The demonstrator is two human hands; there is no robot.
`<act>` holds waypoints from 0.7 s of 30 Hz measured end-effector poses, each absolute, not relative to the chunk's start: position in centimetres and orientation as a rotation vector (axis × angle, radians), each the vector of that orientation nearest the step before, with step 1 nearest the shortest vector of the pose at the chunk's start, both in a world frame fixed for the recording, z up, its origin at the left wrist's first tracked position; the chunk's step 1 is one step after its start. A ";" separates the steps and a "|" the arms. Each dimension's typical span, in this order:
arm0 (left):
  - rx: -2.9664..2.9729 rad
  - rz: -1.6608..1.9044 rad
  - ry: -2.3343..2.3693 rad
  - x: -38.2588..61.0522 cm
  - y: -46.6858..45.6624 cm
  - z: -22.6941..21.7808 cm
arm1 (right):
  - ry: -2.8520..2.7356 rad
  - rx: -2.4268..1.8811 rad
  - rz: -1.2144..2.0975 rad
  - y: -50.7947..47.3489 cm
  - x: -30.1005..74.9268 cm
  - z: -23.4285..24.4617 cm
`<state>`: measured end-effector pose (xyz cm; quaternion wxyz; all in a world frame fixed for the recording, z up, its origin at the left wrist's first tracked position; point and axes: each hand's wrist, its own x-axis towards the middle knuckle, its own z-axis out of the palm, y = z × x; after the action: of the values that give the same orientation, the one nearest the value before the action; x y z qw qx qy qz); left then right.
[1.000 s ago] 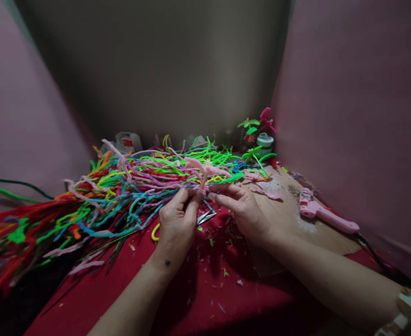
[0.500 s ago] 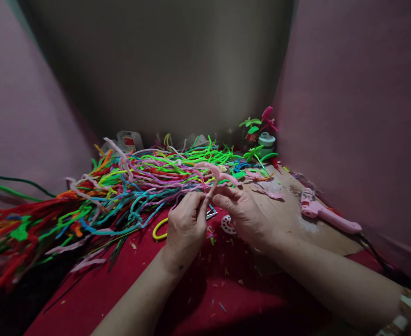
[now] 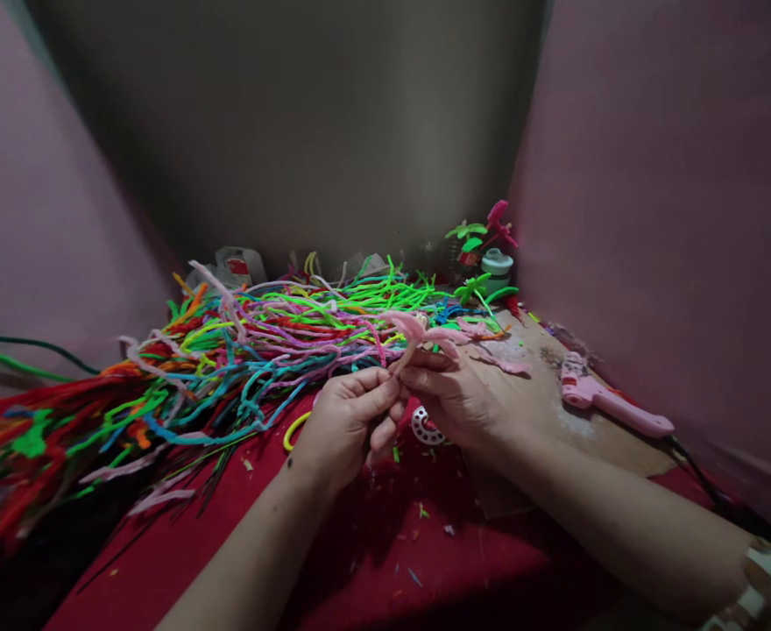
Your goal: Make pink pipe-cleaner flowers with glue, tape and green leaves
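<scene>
A pink pipe-cleaner flower (image 3: 415, 331) with spread petals stands up between my two hands, over the red cloth. My left hand (image 3: 346, 416) is closed, its thumb and index finger pinching the lower end of the stem. Just above that pinch, my right hand (image 3: 451, 394) has its fingers closed on the stem below the petals. Under my hands a white ring-shaped piece with holes (image 3: 427, 425) lies partly covered by the right hand. The yellow handle of a tool (image 3: 293, 431) shows beside my left hand; the rest is hidden.
A large heap of colourful pipe cleaners (image 3: 280, 324) spreads from the left to the middle. At right, a pink glue gun (image 3: 615, 405) lies on a cardboard sheet (image 3: 536, 421). Green pipe-cleaner flowers (image 3: 474, 289) and a pale jar (image 3: 496, 265) stand behind. Scraps dot the red cloth (image 3: 385, 561).
The pink flower has turned, its petals now facing differently and slightly to the right. My left hand has rotated, with its lower fingers uncurled beneath the stem. My right hand stays close to the stem.
</scene>
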<state>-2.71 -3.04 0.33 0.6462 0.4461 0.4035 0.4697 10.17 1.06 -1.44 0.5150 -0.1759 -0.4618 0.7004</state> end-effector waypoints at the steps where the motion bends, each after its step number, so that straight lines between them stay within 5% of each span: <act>1: 0.993 1.039 0.893 -2.8 -3.0 0.2 | -1.088 -0.418 1.686 1.1 10.1 -1.5; 21: 1.109 1.090 1.037 -2.1 -3.2 0.0 | -1.045 -0.463 1.701 1.9 10.3 -2.2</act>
<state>-2.09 -3.15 0.05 0.5941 0.4774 0.4462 0.4691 10.33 1.85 -2.22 0.5195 -0.1929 -0.4358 0.7092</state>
